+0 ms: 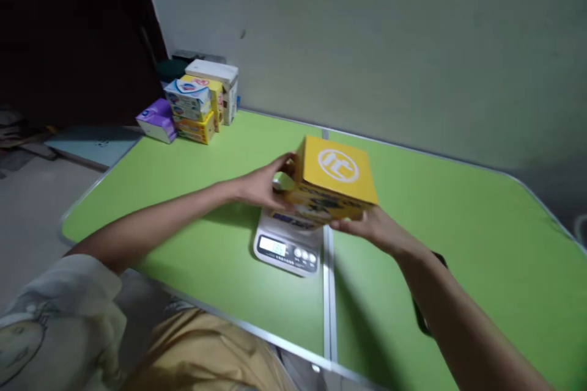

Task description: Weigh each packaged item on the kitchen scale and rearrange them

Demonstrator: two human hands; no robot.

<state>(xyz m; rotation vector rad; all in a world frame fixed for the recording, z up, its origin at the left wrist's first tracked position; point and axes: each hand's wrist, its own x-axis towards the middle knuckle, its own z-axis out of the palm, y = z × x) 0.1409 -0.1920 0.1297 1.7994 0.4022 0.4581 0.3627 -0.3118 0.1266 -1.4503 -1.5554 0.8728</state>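
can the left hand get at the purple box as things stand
Probably not yet: the left hand is busy holding the side of the yellow box. Once free, it likely could, since no other box stands in front of the purple box.

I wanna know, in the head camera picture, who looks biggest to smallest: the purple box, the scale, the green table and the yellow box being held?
1. Green table
2. Yellow box
3. Scale, partly hidden
4. Purple box, which sits farther away, so it looks smaller
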